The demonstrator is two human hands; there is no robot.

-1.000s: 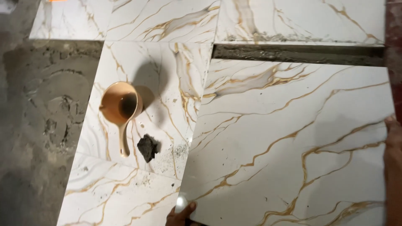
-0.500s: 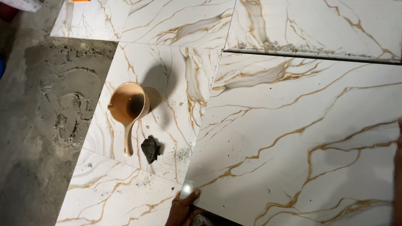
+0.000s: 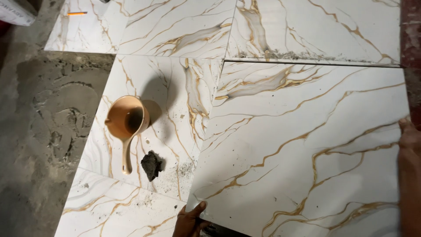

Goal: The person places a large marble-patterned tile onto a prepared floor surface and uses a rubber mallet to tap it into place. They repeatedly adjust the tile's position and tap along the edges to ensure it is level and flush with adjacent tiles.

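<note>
Here, my left hand grips the near-left corner of the white gold-veined tile; my right hand clasps its right edge. Its leading edge lies beyond both hands, tilted above the laid tile.

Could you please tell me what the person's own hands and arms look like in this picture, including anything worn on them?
Both hands are bare, with no gloves, rings or watch visible. Of the left hand only the thumb, some fingers and part of the back show at the bottom edge. The right hand and its forearm run down the right edge, with no sleeve in view.
</note>
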